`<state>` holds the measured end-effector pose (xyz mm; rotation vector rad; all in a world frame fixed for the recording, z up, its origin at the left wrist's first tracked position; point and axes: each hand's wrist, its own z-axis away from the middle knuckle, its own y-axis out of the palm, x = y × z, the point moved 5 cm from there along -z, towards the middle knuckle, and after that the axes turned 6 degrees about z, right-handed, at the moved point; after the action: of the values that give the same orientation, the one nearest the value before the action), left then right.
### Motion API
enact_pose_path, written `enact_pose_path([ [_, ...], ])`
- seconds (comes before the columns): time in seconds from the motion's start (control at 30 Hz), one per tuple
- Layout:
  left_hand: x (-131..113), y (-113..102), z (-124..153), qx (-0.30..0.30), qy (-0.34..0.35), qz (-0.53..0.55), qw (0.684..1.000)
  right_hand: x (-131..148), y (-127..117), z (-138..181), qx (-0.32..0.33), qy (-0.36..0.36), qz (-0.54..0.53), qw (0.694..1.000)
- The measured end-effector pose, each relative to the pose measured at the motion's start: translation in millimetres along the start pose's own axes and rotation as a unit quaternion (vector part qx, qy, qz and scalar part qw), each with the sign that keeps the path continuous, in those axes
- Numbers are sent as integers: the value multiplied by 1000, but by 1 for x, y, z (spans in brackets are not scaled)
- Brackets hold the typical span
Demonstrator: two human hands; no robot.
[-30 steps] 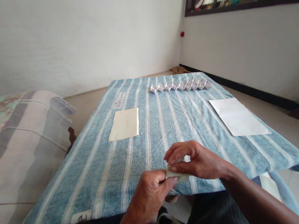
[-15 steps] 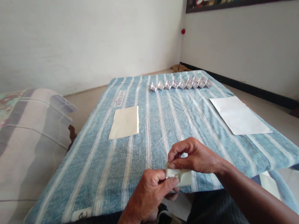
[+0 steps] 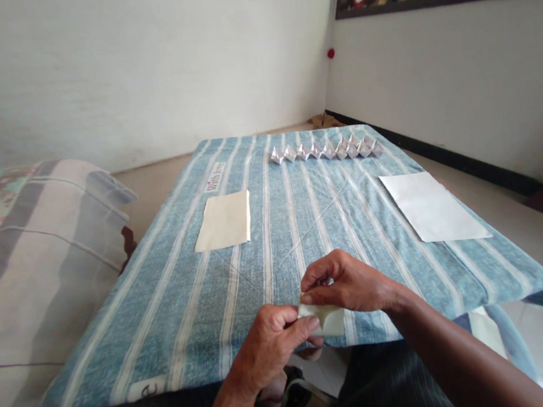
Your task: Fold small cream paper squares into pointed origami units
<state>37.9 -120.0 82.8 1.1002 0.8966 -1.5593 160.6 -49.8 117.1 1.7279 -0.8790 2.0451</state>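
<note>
Both hands meet at the near edge of the table around a small folded piece of pale paper (image 3: 333, 322). My left hand (image 3: 272, 340) grips its left side, thumb on top and fingers underneath. From above, my right hand (image 3: 346, 281) pinches the paper's upper left edge between thumb and fingertips. Part of the paper is bent up and casts a shadow on itself. The fingers hide some of the folds.
A blue striped cloth covers the table (image 3: 241, 285). Cream paper sheets (image 3: 223, 221) lie to the left, white paper (image 3: 433, 206) to the right. Several folded silvery paper shapes (image 3: 327, 150) stand in a row at the back. A covered bed (image 3: 52, 254) is on the left.
The right thumb and fingers have shifted slightly along the paper's upper edge, and its bent part looks different. Both hands stay in nearly the same place.
</note>
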Motion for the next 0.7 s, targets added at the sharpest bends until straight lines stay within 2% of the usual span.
enact_pose_path([
  [0.2,1,7,-2,-10,-35,95,995,-6,-3,0,-43,1,-15,999],
  [0.37,4,8,-3,-32,-61,116,991,-8,-4,-1,-59,6,-11,998],
  [0.57,0,1,-5,-54,-19,97,994,-7,-4,-2,-67,0,14,998],
  [0.7,0,2,-8,-82,-2,86,993,-2,-2,-3,-87,-21,70,993],
])
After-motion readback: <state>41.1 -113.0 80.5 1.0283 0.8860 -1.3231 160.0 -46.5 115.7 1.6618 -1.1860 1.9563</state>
